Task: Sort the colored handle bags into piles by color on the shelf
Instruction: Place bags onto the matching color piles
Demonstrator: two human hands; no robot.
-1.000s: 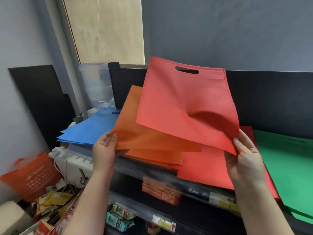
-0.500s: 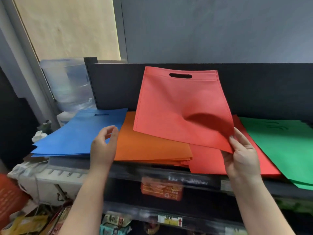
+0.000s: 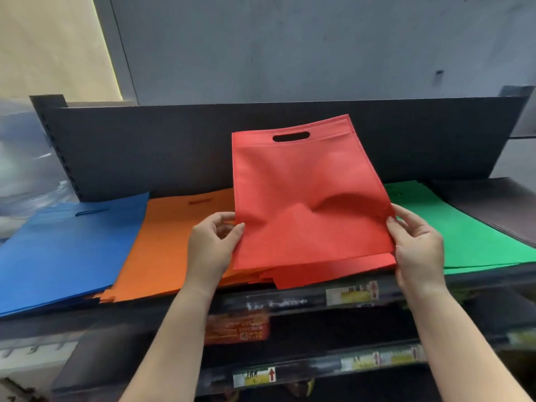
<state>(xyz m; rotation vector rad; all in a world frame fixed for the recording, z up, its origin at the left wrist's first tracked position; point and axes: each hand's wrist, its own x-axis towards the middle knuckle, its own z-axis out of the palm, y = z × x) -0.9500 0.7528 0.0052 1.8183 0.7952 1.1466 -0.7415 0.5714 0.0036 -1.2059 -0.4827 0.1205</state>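
Red flat non-woven handle bag (image 3: 307, 204): left hand (image 3: 210, 250) and right hand (image 3: 417, 248) are pinching its lower side edges, holding it tilted above the red bag pile (image 3: 333, 271) lying between both hands.

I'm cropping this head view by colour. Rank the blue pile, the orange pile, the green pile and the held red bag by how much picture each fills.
1. blue pile, cut by the left edge
2. red bag
3. orange pile and green pile: both partly covered, too close to rank
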